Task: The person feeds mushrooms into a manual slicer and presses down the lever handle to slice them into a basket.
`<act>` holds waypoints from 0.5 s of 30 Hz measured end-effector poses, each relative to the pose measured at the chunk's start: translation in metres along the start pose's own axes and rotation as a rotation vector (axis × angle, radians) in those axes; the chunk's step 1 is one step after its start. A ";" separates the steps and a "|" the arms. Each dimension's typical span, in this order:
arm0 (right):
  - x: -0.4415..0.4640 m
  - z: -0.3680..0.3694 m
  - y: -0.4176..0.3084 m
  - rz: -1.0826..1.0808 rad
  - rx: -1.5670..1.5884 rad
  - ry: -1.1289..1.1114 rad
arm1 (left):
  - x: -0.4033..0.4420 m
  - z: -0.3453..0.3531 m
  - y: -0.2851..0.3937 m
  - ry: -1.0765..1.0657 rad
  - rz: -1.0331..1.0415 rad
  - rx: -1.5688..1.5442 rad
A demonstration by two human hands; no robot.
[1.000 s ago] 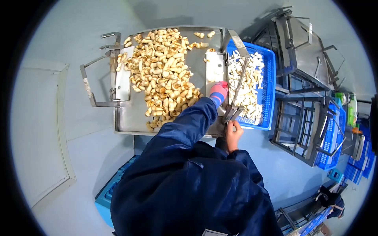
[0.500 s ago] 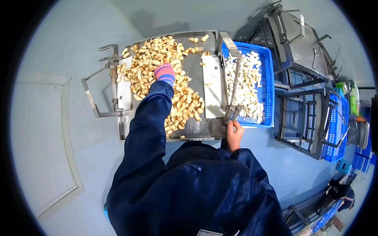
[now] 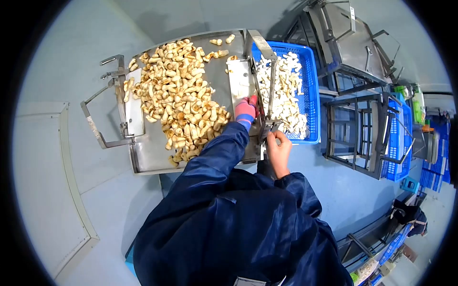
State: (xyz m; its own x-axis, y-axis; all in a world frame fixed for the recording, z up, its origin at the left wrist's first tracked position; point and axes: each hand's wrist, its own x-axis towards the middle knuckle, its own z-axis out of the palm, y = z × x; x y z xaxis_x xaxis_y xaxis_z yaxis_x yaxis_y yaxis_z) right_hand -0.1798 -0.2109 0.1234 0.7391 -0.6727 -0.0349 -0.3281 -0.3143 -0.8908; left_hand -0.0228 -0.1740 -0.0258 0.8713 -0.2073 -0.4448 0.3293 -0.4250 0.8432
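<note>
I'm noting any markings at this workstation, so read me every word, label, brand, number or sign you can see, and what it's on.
No text can be read here.
White patch on the navy jacket: at the picture's lower edge, no legible writing.
Pale sticker on the metal handle at upper right: too small to read.

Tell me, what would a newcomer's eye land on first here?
Probably the big heap of yellowish-brown pieces spread over the metal tray in front of the person. Next comes the bright blue basket to its right, holding paler pieces. Between them, the left hand stands out in its pink-and-blue glove, over the white board.
</note>
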 end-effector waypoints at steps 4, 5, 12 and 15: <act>0.003 0.001 -0.006 -0.014 0.005 0.013 | -0.016 -0.011 0.019 0.012 0.143 0.457; 0.003 0.001 -0.006 -0.019 0.000 0.014 | -0.017 -0.013 0.021 0.022 0.193 0.535; 0.003 0.002 -0.007 -0.026 0.013 0.032 | -0.012 -0.006 0.011 0.215 0.459 0.150; -0.012 0.010 0.029 -0.073 -0.015 0.035 | -0.007 -0.008 0.001 0.048 0.329 -0.031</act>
State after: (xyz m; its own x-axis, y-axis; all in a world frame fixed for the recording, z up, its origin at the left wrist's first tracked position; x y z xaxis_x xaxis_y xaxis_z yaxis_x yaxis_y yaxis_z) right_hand -0.1924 -0.2052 0.0933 0.7406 -0.6703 0.0462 -0.2825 -0.3731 -0.8837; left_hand -0.0263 -0.1661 -0.0197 0.9485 -0.2873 -0.1332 0.0377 -0.3153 0.9483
